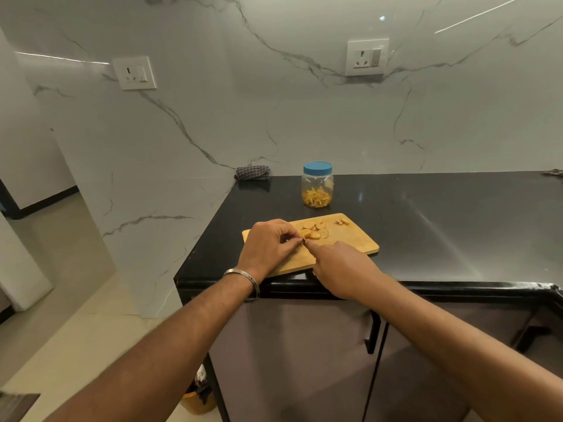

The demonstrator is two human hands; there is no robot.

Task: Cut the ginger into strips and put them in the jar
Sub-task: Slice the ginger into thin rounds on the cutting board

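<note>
1. A wooden board (pixel 350 239) lies on the black bench (pixel 426 223), near the front left corner. It sits at a slant, with one long edge close to the front edge of the bench. I think it is put there so both hands can reach it.
2. Round ginger slices (pixel 315 230) lie flat in a small heap near the far edge of the board. Two small bits (pixel 342 221) lie apart from them, by the far right corner of the board.
3. The left hand (pixel 268 246) is over the left end of the board. Its fingers are curled and pinch something small, most likely a bit of ginger. It is too small to see which way it points.
4. The right hand (pixel 341 266) is at the near edge of the board, with the fingers curled. It may hold a knife, but I cannot see one, so I cannot tell what it grips. The two hands meet just beside the slices, likely to hold the bit steady for a cut.
5. The jar (pixel 317 184) stands upright behind the board, well back from the front edge. Its blue lid is on. Thin ginger strips (pixel 316 198) lie in a pile at the bottom, pointing many ways.
6. The slices are round, not long, so they have yet to be cut into strips.
</note>
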